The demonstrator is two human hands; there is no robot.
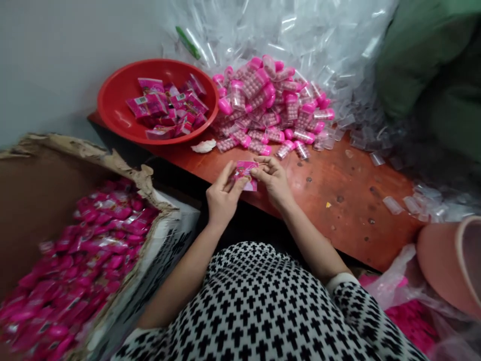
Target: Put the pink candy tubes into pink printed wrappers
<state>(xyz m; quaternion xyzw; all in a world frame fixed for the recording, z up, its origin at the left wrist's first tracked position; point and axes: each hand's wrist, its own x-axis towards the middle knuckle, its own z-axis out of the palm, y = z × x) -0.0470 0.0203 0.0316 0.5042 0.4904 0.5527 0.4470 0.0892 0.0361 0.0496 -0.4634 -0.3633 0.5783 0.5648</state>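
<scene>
Both my hands meet over the table's near edge around a small pink printed packet (244, 173). My left hand (224, 193) pinches its left side between thumb and fingers. My right hand (273, 179) is closed on its right side, thumb on the packet's face. Just beyond the hands lies a heap of clear tubes with pink caps (259, 100), filled with small pale pink balls. Left of that heap stands a red basin (124, 128) with several similar pink packets (152, 103) in it.
A torn cardboard box (150, 193) at the left holds many pink wrapped pieces (93, 250). Empty clear tubes (293, 30) pile up behind and to the right on the reddish wooden table (319, 185). A pink bucket (443, 255) and a plastic bag (398, 271) stand at the right.
</scene>
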